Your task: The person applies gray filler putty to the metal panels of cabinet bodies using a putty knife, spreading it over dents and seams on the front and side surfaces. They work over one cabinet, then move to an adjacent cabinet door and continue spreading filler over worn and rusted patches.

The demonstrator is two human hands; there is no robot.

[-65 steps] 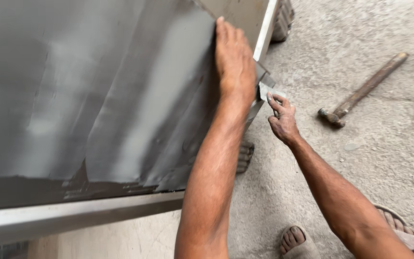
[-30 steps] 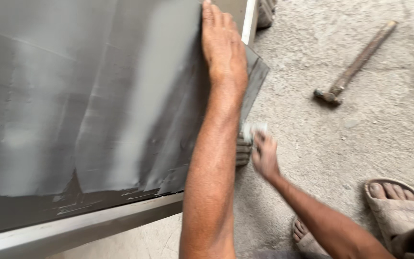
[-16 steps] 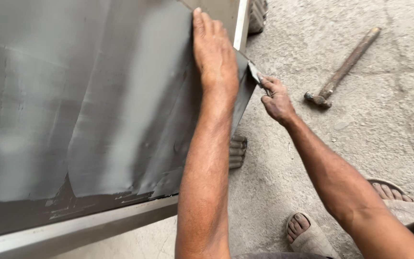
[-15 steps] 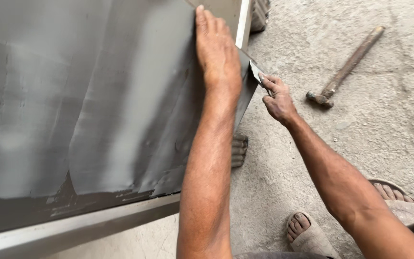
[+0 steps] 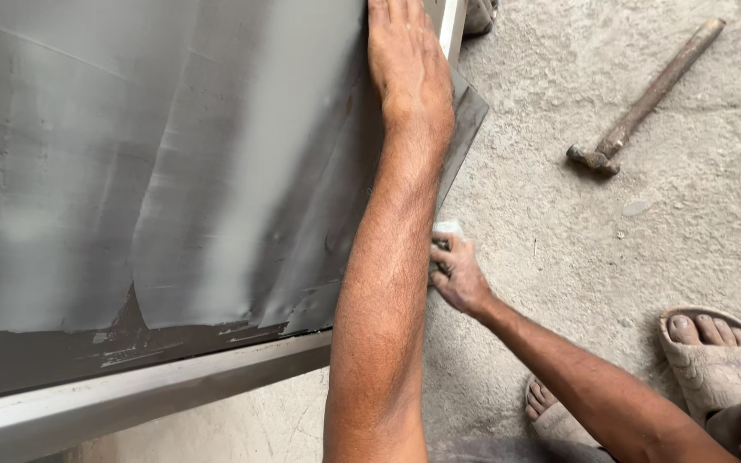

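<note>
A large grey sheet (image 5: pixel 173 171) lies over a pale frame rail (image 5: pixel 130 399). My left hand (image 5: pixel 409 73) rests flat on the sheet near its right edge, fingers together and pointing away from me. Below it, my right hand (image 5: pixel 458 279) is closed around a small pale blade-like tool (image 5: pixel 448 229) at the sheet's right edge, partly hidden behind my left forearm. A corner of the sheet (image 5: pixel 466 120) overhangs the frame just right of my left wrist.
A hammer (image 5: pixel 636 103) with a wooden handle lies on the concrete floor at the upper right. My sandalled foot (image 5: pixel 713 356) is at the lower right, and another foot (image 5: pixel 551 411) is beside my right arm. A sandal (image 5: pixel 478 13) shows at the top edge.
My right hand has moved down along the sheet's right edge, from beside my left hand to lower by my forearm. My left hand stays pressed flat on the sheet.
</note>
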